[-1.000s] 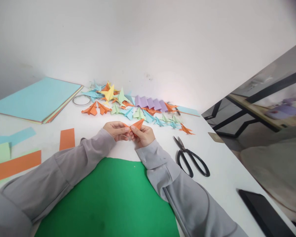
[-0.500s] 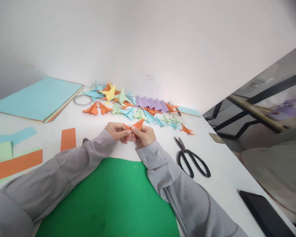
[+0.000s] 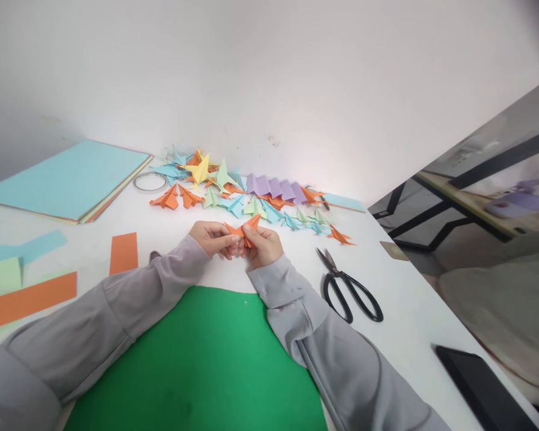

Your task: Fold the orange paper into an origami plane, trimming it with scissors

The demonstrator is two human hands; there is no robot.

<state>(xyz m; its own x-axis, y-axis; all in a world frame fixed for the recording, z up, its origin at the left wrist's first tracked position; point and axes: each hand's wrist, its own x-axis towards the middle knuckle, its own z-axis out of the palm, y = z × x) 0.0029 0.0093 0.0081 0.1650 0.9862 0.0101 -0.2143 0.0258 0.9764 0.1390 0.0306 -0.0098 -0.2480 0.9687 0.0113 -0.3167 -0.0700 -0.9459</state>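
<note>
The orange folded paper (image 3: 248, 230) is partly covered by the left hand (image 3: 211, 237) and right hand (image 3: 266, 245). The green sheet (image 3: 197, 359) is cut off by the lower edge; furniture (image 3: 503, 160) beyond is blurred.

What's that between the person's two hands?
The head view shows a folded orange paper there, two pointed ends spreading upward, pinched by both the left hand and the right hand.
</note>
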